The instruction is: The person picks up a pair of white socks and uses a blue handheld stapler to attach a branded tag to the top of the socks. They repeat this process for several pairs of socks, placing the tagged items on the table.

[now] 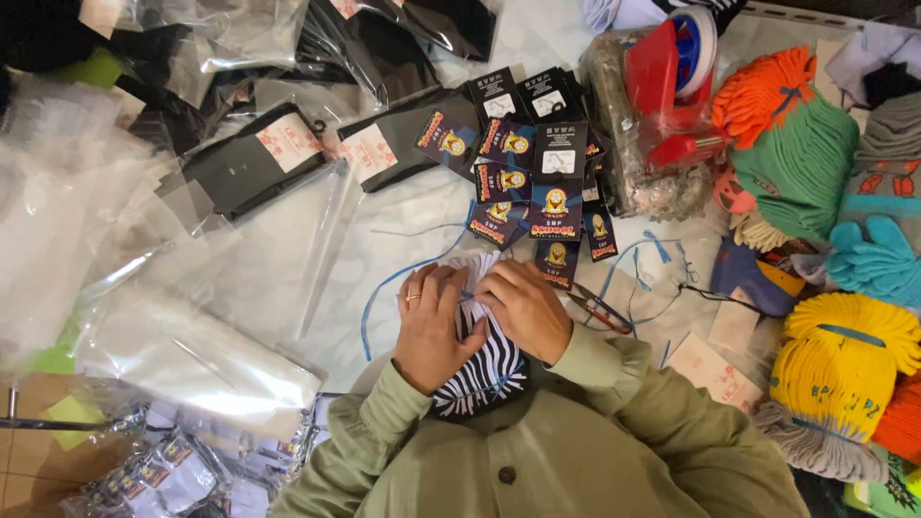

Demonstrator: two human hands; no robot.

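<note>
A bundle of black-and-white zebra-striped socks (489, 369) lies on my lap, tied with a blue string. My left hand (434, 326), with a ring on one finger, grips the bundle's upper left. My right hand (528, 307) pinches its top end beside the left, fingers meeting near the string. Just beyond the hands lies a heap of dark printed card labels (537, 182). Loose blue strings (403, 278) trail over the white cloth under them.
Clear plastic bags (182, 288) pile up at the left, some holding black socks (259, 158). A red tape dispenser (672, 86) stands at the back. Bundles of orange, green and yellow socks (835, 364) crowd the right. Small snips (600, 312) lie by my right wrist.
</note>
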